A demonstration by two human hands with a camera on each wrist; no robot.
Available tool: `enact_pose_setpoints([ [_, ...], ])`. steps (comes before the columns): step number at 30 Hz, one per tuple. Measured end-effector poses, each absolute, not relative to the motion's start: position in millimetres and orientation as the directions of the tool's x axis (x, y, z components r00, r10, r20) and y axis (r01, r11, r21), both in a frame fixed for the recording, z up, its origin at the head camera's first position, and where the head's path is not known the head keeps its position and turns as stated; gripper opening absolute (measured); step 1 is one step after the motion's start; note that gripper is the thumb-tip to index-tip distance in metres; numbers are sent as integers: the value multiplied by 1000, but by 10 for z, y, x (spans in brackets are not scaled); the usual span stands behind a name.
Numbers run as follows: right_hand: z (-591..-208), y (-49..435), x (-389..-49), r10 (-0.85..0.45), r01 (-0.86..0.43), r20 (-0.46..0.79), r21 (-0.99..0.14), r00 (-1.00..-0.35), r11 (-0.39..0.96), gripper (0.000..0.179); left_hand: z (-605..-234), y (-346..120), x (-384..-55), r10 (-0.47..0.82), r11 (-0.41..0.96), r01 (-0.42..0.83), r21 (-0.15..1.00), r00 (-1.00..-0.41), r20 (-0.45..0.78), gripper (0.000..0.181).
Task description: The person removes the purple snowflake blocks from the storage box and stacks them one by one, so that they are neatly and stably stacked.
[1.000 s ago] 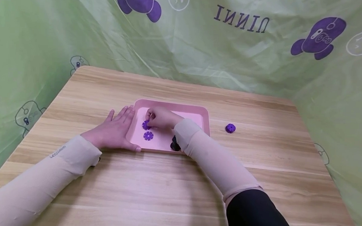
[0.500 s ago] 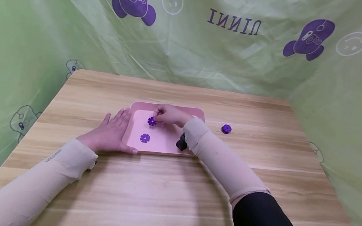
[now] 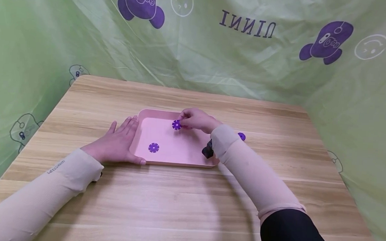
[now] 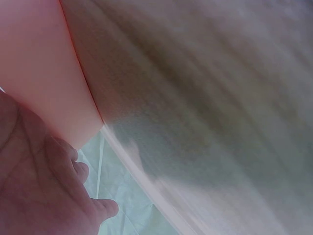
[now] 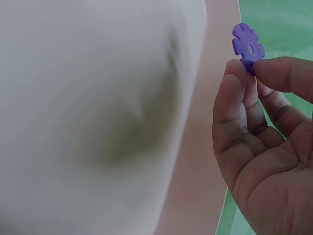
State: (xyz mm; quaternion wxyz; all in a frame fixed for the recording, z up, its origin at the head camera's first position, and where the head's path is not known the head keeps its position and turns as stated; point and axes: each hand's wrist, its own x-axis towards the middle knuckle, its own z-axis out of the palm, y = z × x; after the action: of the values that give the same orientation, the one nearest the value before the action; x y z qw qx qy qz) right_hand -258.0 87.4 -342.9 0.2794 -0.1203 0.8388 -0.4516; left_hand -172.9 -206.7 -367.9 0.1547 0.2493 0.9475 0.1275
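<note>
My right hand (image 3: 197, 120) pinches a purple notched snowflake disc (image 3: 174, 125) between thumb and fingertips, over the back of the pink tray (image 3: 175, 148). In the right wrist view, the disc (image 5: 240, 45) stands on edge, gripped at its lower end. A second purple disc (image 3: 153, 150) lies flat in the tray, toward the front left. My left hand (image 3: 115, 144) is spread at the tray's left side, fingers straight, its thumb at the front left corner. The left wrist view shows this hand (image 4: 44, 171) beside the tray's outer wall (image 4: 46, 63).
To the right of the tray, more purple discs (image 3: 241, 136) sit on the wooden table (image 3: 176, 202), partly covered by the right sleeve. A black wrist camera (image 3: 208, 150) hangs under the right wrist, over the tray. Green printed cloth (image 3: 195, 59) encloses the table.
The right hand has lifted the disc from the tray's left part and carried it right and toward the back. The left hand keeps its place at the tray; the head view has shifted slightly.
</note>
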Motion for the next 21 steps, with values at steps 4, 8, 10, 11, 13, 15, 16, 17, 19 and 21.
enact_pose_setpoints([
  [4,-3412,1029,-2577,-425,54,-363,-809,-829,585,11,-3679,-2071,-1731,511,844,433,316,-829,-229,146],
  [8,-3406,1189,-2585,-418,28,-360,-784,-834,620,14,-3678,-2083,-1726,510,845,432,314,-829,-230,146],
  [10,-3402,1256,-2587,-418,19,-356,-779,-836,626,15,-3679,-2086,-1726,509,845,432,315,-829,-230,146],
  [11,-3397,1283,-2586,-419,20,-356,-781,-835,624,16,-3678,-2085,-1725,509,845,431,317,-829,-230,146],
  [13,-3381,1326,-2583,-416,27,-357,-785,-836,619,17,-3676,-2083,-1725,507,847,429,314,-829,-234,146],
  [15,-3365,1358,-2581,-412,38,-358,-791,-838,611,18,-3672,-2078,-1725,508,846,430,314,-829,-233,146],
  [16,-3354,1370,-2580,-409,45,-360,-794,-839,607,18,-3669,-2075,-1723,508,847,430,312,-829,-235,146],
  [17,-3344,1384,-2577,-404,51,-361,-794,-840,605,18,-3665,-2073,-1721,509,846,432,312,-828,-234,145],
  [19,-3327,1412,-2574,-393,64,-364,-797,-844,601,17,-3658,-2069,-1717,512,845,436,311,-827,-233,146],
  [21,-3313,1452,-2566,-386,71,-367,-796,-846,601,16,-3654,-2064,-1719,513,844,436,311,-826,-234,146],
])
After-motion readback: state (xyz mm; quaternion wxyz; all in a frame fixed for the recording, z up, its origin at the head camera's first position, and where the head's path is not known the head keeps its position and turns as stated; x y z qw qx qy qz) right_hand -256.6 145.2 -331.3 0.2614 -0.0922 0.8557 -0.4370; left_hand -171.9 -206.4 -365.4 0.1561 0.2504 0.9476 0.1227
